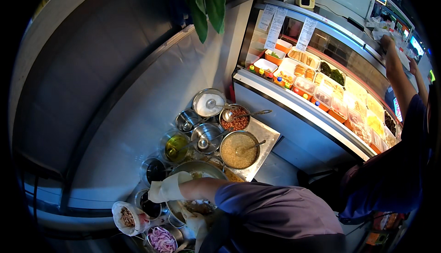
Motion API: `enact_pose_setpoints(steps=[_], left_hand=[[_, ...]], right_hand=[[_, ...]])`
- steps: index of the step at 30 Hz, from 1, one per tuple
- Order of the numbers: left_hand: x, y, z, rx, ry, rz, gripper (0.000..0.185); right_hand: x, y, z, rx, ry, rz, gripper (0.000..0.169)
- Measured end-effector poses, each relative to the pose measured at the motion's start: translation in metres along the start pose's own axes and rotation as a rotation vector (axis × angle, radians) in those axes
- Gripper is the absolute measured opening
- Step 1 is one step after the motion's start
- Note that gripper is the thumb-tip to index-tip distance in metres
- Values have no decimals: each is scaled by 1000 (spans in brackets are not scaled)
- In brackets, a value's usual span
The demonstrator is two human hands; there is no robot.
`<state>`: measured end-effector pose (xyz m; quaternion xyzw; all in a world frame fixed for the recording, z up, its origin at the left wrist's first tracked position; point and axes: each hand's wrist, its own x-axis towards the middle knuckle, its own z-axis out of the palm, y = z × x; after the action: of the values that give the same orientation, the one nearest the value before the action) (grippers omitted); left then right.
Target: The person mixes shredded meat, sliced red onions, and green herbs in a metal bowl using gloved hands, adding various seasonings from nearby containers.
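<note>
My right hand [166, 188], in a loose translucent plastic glove, reaches across a wide metal basin [206, 167] to a jar of dark sauce [150, 206]. The glove hides its fingers, so I cannot tell whether it grips anything. Lower down, my left hand [195, 221], also gloved, is at the basin's near side, its fingers partly out of sight. Some food with white bits [198, 205] lies in the basin. Close by are sliced purple onions [161, 239] in a metal pot and a plastic-lined container of brown shredded food [126, 217].
Beyond the basin stand a jar of yellow oil [176, 147], a pot of minced pale food [238, 151], peanuts [235, 119] and white powder [209, 104], with ladles. A lit display case [303, 91] holds food tubs. At right, a co-worker's arm [396, 67] reaches over the counter.
</note>
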<state>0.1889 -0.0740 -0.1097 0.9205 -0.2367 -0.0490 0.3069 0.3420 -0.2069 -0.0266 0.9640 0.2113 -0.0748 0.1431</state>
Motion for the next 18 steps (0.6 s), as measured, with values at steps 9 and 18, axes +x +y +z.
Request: enact_pose_setpoints(steps=[9,18], left_hand=[[12,21,12,9,-39,73,66],[-9,-10,-2,40,29,-4,66]], right_hand=[[-16,5,42,-311,-122,-98,14],[-23,13,30,222,697,-547,42]])
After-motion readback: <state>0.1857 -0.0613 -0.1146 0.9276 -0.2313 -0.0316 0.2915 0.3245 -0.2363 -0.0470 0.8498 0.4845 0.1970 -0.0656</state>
